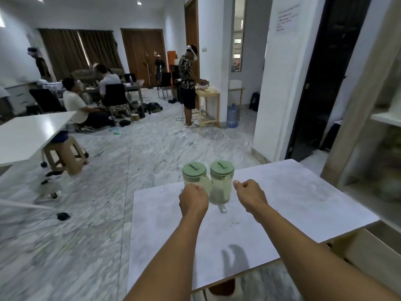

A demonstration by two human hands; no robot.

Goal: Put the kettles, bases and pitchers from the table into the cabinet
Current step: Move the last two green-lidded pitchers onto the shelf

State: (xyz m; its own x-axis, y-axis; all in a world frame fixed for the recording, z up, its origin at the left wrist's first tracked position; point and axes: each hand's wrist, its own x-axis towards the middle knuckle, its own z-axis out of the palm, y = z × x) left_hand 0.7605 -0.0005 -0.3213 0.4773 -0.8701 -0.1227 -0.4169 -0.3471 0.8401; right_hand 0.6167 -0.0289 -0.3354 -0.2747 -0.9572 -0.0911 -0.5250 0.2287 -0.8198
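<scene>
Two clear pitchers stand side by side on the pale table point(303, 203), each capped with a green lid. The left pitcher point(193, 178) sits just beyond the left hand point(193, 199), which is curled into a fist in front of its lower body; the fingers seem wrapped round something on the near side, likely the handle, though the hand itself hides it, so I cannot tell for sure what it grips. The right pitcher point(221, 183) stands between the two hands, touching or nearly touching its neighbour, with its handle showing below it toward the person. The right hand point(249, 192) is just to the right of that pitcher, fingers curled closed, thumb on top, holding nothing that I can see. Both pitchers look pale and cloudy inside; whether there is liquid in them I cannot tell. Further right of the right hand stands the cabinet point(386, 118) with a white shelf.
</scene>
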